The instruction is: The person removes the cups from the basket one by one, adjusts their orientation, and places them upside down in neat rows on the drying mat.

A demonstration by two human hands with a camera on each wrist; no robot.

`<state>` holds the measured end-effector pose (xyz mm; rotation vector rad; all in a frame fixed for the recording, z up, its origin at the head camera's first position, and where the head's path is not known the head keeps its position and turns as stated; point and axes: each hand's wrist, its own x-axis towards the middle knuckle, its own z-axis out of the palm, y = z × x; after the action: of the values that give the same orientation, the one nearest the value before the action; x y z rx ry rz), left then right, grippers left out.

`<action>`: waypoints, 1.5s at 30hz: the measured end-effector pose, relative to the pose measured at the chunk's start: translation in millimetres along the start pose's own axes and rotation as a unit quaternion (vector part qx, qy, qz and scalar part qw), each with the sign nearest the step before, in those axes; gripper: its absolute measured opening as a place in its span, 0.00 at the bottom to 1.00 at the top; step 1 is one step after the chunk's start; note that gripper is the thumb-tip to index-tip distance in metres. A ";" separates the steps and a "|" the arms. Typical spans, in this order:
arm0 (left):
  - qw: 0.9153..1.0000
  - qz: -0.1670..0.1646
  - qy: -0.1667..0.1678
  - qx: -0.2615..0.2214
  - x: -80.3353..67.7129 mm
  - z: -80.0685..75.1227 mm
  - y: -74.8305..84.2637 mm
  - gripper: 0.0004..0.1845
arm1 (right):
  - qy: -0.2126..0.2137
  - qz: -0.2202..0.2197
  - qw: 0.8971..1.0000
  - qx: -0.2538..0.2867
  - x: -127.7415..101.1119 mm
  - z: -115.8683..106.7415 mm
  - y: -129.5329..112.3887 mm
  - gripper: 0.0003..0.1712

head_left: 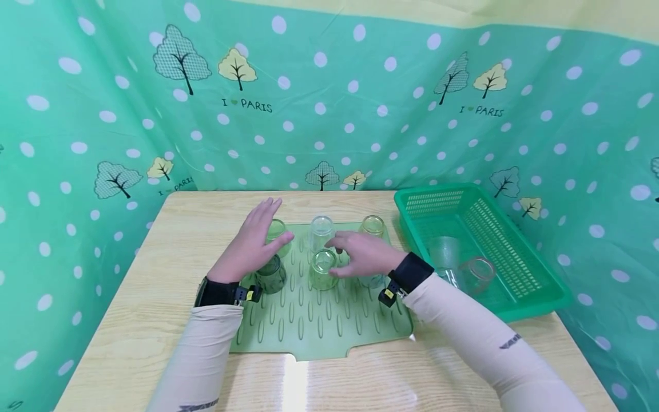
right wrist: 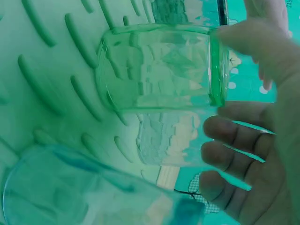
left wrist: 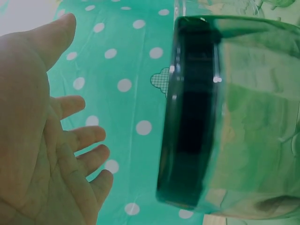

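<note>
Several glasses stand upside down on a ribbed green drying mat (head_left: 319, 326). My left hand (head_left: 268, 226) hovers open, fingers straight, over a pale green glass (head_left: 277, 230) at the mat's back left. A dark green glass (head_left: 271, 276) stands just below its palm and fills the right of the left wrist view (left wrist: 225, 117). My right hand (head_left: 342, 254) is beside a light green glass (head_left: 323, 269) at the mat's middle. In the right wrist view the thumb (right wrist: 248, 40) touches that glass (right wrist: 159, 65), while the other fingers (right wrist: 229, 133) stay loosely curled off it.
A clear glass (head_left: 321, 230) and another glass (head_left: 372, 224) stand at the back of the mat. A bluish glass (right wrist: 70, 187) sits under my right wrist. A green plastic basket (head_left: 535, 286) on the right holds two clear glasses (head_left: 445, 256). A dotted green curtain surrounds the wooden table (head_left: 154, 297).
</note>
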<state>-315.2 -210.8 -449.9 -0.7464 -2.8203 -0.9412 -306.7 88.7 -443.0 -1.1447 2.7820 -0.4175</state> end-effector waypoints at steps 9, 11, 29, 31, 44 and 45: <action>0.998 0.031 -0.029 0.043 2.7 8.6 20.6 0.47 | 0.102 0.056 0.992 -0.047 -17.6 -32.4 6.1 0.29; 0.998 0.036 -0.025 0.043 1.9 8.4 25.7 0.47 | 0.103 0.075 0.991 -0.050 -25.5 -38.7 12.3 0.28; 0.998 0.030 0.034 -0.052 -22.2 -11.6 34.0 0.45 | -0.089 0.293 0.952 -0.004 -215.5 -92.4 105.8 0.56; 0.997 0.029 0.039 -0.057 -23.7 -12.1 34.2 0.44 | -0.099 0.291 0.952 0.014 -228.2 -87.9 106.4 0.54; 0.994 0.034 0.058 -0.082 -40.1 -30.9 46.0 0.45 | -0.095 0.214 0.971 -0.051 -208.9 -70.1 120.0 0.15; 0.994 0.034 0.057 -0.082 -39.5 -30.8 45.7 0.45 | -0.101 0.214 0.970 -0.049 -204.6 -72.4 121.4 0.14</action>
<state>-261.5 -213.8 -408.8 -0.7740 -2.6277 -1.1760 -257.4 330.2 -410.6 -0.5320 2.7792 -0.1113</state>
